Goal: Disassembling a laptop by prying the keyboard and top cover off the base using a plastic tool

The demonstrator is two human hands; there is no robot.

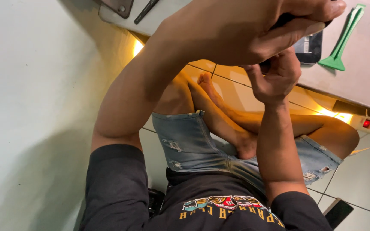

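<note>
Left hand [245, 30] was clamped shut around a dark phone [308, 48] at 1 o'clock, over the edge of the desk [365, 81], right hand [275, 77] pinched at its underside, grip unclear; a slip could have dropped it onto the tiled floor [365, 179], green pry tool [342, 40] lying unused.

Phone [308, 48] on table [365, 81], pry tool [341, 40] to its rt

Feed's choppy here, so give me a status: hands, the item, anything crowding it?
Left hand clamped on a dark handheld device. Right hand pinching under it. Green plastic pry tool lies beside on the white table, apart.
</note>
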